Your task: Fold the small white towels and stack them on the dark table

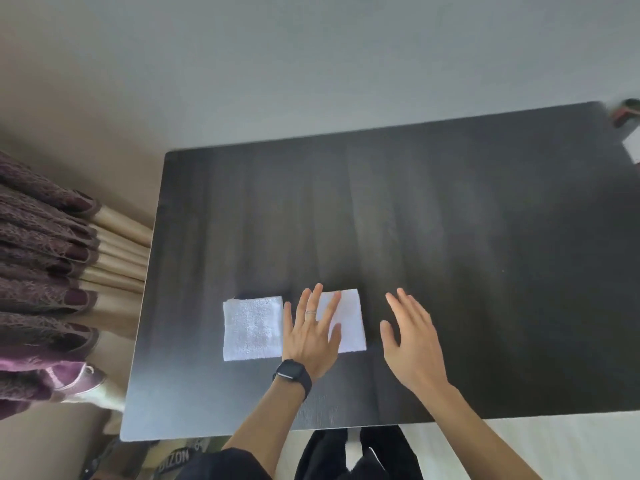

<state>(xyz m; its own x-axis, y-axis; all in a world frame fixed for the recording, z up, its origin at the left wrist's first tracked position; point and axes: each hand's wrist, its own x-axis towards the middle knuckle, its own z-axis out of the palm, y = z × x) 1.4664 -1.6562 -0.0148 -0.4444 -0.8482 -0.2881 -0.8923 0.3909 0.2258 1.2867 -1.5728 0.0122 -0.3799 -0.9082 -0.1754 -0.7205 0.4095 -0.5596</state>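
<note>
Two small white towels lie folded side by side on the dark table point(415, 209), near its front edge. The left towel point(252, 328) lies free, a squarish pad. My left hand point(313, 332), with a ring and a dark watch on the wrist, rests flat with spread fingers on the left part of the right towel point(349, 318). My right hand point(414, 336) is just right of that towel, fingers straight and spread, holding nothing; whether it touches the table I cannot tell.
Purple patterned curtains point(45, 271) with cream lining hang left of the table. At the far right corner are a white item point(633, 148) and a dark reddish thing point(627, 112). A pale wall runs behind the table.
</note>
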